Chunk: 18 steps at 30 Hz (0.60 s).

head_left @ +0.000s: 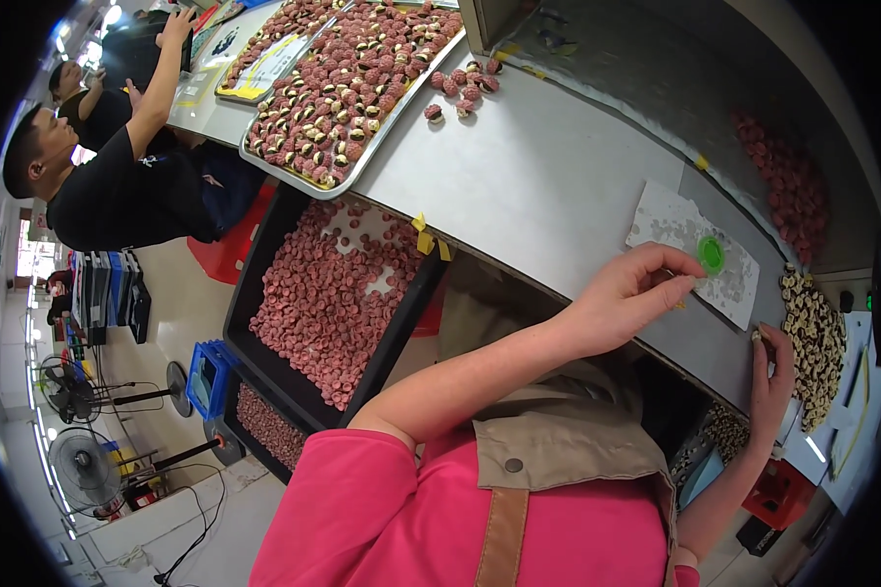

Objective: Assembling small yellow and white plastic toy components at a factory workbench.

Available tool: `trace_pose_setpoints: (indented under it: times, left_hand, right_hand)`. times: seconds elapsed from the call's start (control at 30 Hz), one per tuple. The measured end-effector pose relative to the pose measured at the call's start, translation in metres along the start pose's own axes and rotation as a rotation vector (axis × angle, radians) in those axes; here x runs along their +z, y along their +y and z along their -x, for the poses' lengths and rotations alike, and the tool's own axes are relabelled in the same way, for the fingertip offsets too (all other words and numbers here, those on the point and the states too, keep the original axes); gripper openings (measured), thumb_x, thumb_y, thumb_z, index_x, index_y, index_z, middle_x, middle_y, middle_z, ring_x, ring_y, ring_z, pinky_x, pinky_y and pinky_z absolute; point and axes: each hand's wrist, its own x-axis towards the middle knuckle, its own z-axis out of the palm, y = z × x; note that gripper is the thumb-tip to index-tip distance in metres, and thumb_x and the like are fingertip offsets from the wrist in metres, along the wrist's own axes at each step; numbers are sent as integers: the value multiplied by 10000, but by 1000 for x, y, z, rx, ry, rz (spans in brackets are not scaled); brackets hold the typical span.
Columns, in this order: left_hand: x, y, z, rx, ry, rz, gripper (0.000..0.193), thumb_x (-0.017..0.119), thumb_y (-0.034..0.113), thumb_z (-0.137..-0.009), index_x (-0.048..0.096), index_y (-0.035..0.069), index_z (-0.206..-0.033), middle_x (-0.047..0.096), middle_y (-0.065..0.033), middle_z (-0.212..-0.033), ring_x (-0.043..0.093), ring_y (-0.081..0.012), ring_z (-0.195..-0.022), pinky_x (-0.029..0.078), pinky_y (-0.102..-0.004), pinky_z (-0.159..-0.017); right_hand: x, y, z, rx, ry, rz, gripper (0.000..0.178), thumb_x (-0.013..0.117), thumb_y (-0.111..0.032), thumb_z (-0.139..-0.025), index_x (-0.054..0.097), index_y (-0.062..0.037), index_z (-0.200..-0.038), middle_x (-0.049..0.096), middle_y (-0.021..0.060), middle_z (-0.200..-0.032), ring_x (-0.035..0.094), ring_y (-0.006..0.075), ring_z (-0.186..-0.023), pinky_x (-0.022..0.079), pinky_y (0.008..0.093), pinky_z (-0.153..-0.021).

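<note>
In the head view, a flat, grey-stained white board (664, 210) on the smooth grey counter (538, 186) carries a round green disc (711, 256). Over the board's near edge, the left hand (636, 293) curls half-open, fingertips at the disc, grip unclear. Right of the board, the loosely bent right hand (773, 372) has a small pale piece (756, 336) at its fingertips, hold uncertain, beside heaped black-and-cream pieces (814, 342).

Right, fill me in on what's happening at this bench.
Someone in a pink top is working at the bench with both bare hands. The left hand is at a small green disc on a pale slab, finger and thumb close together. The right hand seems to pinch a tiny pale piece beside a pile of cream-and-dark pieces. A metal tray of reddish pieces sits to the left.
</note>
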Motion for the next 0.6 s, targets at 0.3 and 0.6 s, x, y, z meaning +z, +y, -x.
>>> trace_pose_setpoints:
  times: [0.3,0.6]
  left_hand:
    - [-1,3,0,-77,-20,-22,285,558,201,-946,570,16,-1163,589,0,-976,528,-55,-874,453,-225,-803]
    - [-2,3,0,-61,-19,-28,294,562,213,-944,573,17,-1162,591,-2,-964,528,-55,-865,451,-225,-802]
  right_hand:
    - [-4,3,5,74,6,-42,189,527,-86,-930,554,-4,-1098,577,74,-1072,535,168,-990,383,268,-921]
    - [-7,7,5,26,-20,7,194,529,-92,-933,560,-5,-1103,583,73,-1058,538,167,-989,391,268,-905]
